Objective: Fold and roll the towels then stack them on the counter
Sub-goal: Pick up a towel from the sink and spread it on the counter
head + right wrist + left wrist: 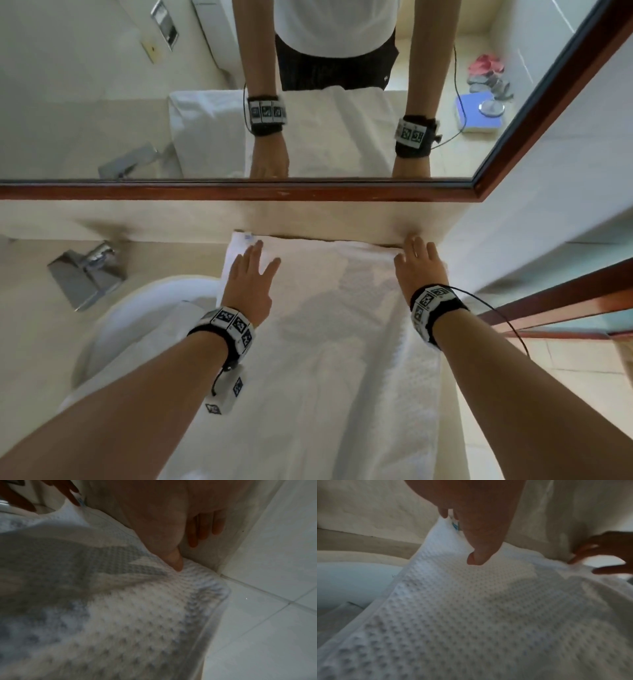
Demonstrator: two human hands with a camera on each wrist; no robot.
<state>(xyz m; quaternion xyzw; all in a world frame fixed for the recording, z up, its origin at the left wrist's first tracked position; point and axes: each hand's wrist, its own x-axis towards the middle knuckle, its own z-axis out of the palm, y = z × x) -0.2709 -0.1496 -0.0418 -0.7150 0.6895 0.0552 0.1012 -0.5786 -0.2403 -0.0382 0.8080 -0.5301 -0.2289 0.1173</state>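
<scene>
A white waffle-weave towel lies spread lengthwise on the beige counter, its far edge against the backsplash. My left hand lies flat with straight fingers on the towel's far left corner, near a small blue label. My right hand lies flat on the far right corner, fingertips at the wall. The left wrist view has the left hand above the towel. In the right wrist view the right hand touches the towel by the wall corner.
A white basin sits left of the towel, partly under it, with a chrome tap behind. A wood-framed mirror hangs above the backsplash. A tiled side wall closes the right. The floor lies below the counter's right edge.
</scene>
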